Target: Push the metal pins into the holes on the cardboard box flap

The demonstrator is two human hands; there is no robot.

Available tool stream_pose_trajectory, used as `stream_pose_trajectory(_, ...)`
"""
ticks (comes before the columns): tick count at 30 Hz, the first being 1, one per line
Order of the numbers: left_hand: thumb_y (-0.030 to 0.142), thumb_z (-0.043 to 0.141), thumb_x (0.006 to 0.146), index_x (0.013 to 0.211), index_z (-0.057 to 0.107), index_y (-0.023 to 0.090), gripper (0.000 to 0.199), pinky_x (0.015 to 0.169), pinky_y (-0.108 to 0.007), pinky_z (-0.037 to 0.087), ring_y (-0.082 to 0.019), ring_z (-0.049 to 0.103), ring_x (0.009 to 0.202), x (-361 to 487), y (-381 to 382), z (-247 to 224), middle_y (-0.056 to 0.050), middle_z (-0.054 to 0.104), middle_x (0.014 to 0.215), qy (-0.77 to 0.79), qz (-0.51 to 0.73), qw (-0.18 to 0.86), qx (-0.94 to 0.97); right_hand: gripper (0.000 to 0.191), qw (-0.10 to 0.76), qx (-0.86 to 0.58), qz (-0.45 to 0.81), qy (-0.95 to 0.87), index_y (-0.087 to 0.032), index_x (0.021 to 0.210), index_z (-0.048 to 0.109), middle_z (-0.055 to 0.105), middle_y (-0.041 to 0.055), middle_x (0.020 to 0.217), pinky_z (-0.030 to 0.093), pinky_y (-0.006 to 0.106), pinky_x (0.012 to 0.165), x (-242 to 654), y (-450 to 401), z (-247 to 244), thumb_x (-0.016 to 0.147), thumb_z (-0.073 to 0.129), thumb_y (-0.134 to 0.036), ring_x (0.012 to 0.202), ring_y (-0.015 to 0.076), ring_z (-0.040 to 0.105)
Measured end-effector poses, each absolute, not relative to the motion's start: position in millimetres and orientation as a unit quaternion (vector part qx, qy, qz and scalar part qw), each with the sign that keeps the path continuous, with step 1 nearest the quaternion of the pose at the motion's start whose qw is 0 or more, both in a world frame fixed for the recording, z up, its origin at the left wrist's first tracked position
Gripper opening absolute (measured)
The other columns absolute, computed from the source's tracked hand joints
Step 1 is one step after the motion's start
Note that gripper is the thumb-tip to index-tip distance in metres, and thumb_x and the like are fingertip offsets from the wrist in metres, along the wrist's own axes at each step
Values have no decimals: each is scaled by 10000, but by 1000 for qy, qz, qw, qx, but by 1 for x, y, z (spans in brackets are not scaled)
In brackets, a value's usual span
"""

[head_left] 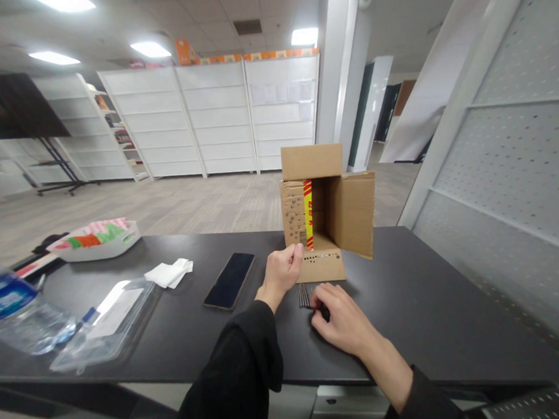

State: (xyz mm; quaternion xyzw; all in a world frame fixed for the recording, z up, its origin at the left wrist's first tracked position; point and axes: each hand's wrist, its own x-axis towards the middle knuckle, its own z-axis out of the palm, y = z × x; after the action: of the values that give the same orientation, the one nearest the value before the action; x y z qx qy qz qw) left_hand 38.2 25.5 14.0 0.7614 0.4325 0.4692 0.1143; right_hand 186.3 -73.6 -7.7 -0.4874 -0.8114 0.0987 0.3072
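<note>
An open cardboard box stands on the dark table, its flaps spread. Grey round dots cover its left flap, which carries a yellow and red tape strip; dark holes mark the lower flap. My left hand is closed in front of the left flap, thumb against the curled fingers; whatever it pinches is hidden. Several thin metal pins lie side by side just before the box. Over their right end my right hand rests with curled fingers, and what is beneath them cannot be made out.
Left of my hands lies a phone. Farther left are crumpled white tissue, a clear plastic case, a large water bottle and a white basket with colourful packets. A perforated panel stands on the right.
</note>
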Motion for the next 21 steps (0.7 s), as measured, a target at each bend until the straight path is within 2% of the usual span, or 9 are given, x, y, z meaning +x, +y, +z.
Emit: stream_pose_trajectory(21,420,328,961,577,329,196,445,519,-249,208,-77,271,476,38,25,15,42,321,507,440,462,120,761,156,286,-511,85,-807,-210,851,507,590,23,904,324,331,788,185,-74,-8,745,500,-96,904,206,523)
